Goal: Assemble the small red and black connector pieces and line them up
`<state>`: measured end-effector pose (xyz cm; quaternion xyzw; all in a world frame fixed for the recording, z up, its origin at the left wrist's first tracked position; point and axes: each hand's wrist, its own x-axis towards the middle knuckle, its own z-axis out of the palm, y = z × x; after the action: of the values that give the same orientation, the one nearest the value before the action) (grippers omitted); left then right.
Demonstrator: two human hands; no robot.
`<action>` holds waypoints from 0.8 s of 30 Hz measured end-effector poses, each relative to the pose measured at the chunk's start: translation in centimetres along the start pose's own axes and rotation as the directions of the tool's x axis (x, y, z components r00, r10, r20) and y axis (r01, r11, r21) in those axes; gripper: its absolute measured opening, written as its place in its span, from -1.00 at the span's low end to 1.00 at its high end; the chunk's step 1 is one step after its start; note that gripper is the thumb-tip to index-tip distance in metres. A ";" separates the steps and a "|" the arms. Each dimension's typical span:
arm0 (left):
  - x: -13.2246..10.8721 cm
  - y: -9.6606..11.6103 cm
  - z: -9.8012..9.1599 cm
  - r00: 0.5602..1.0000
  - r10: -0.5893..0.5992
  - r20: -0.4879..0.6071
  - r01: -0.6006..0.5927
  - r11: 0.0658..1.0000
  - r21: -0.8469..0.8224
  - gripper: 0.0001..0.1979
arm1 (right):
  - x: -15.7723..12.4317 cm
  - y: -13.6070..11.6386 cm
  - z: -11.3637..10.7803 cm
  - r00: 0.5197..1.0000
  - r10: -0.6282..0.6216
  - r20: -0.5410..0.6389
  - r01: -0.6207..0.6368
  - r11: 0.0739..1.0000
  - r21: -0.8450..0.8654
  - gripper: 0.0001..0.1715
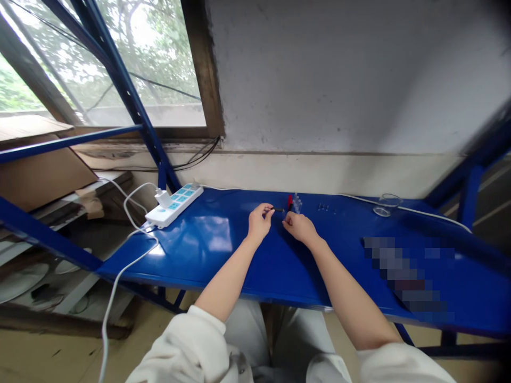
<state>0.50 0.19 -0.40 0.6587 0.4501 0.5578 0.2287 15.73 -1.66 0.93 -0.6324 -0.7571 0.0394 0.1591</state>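
there, a thin black rod (278, 209) is pinched by left hand (259, 221) fingertips.

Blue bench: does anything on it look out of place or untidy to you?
Nothing is spilled or broken. The power strip lies askew at the left corner of the blue bench, and its white cable droops over the edge toward the floor. The left hand pinches a thin black piece close by the right hand.
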 end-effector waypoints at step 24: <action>-0.6 1.7 -0.7 0.975 0.127 0.182 -0.148 0.984 0.102 -0.68 | -0.4 -0.5 -0.7 0.985 0.006 -0.174 0.008 0.997 0.078 -0.81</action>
<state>0.43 -1.35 0.84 0.7469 0.4130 0.4853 0.1899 15.52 -2.24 1.65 -0.6263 -0.7385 0.0134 0.2493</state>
